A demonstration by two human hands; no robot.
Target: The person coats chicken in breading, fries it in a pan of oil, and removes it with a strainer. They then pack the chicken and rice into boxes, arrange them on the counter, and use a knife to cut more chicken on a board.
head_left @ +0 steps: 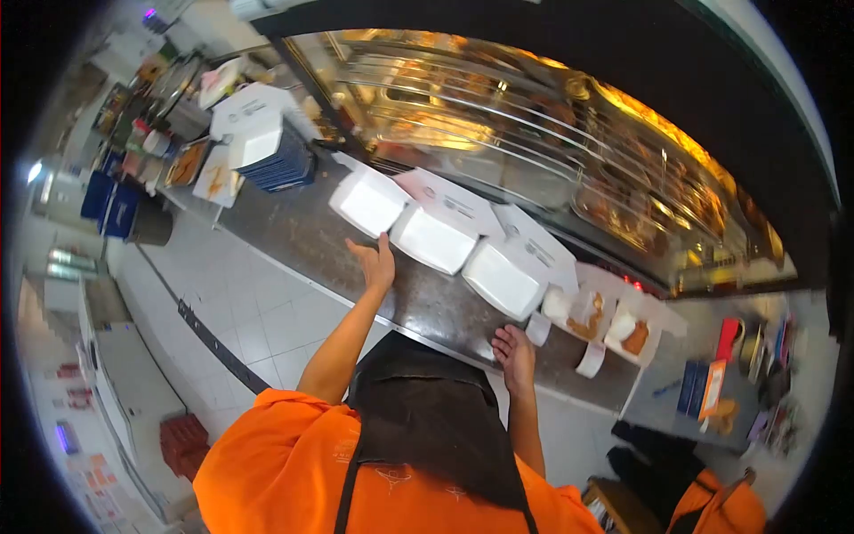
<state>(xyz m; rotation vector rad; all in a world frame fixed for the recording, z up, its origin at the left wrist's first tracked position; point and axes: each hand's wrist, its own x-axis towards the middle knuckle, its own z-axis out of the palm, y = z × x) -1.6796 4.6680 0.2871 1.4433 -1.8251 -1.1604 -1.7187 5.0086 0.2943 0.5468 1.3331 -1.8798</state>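
Three open white takeaway boxes stand in a row on the dark counter: a left box [368, 201], a middle box [434, 238] and a right box [504, 279], each with nothing inside. My left hand [374, 261] is open, fingers spread, at the front edge between the left and middle boxes. By the counter's front edge my right hand [515, 352] is open with loosely curled fingers, palm up, holding nothing visible. A paper slip [537, 328] hangs just beside its fingertips. Further right are two boxes with white rice and brown food [584, 316], and a second slip [591, 360].
A tall stack of takeaway boxes [277, 160] stands on the counter at left, beside a chopping board [216, 176]. Behind the row is a lit glass food cabinet [498, 133]. At lower right another person in an orange top [721, 503] is near.
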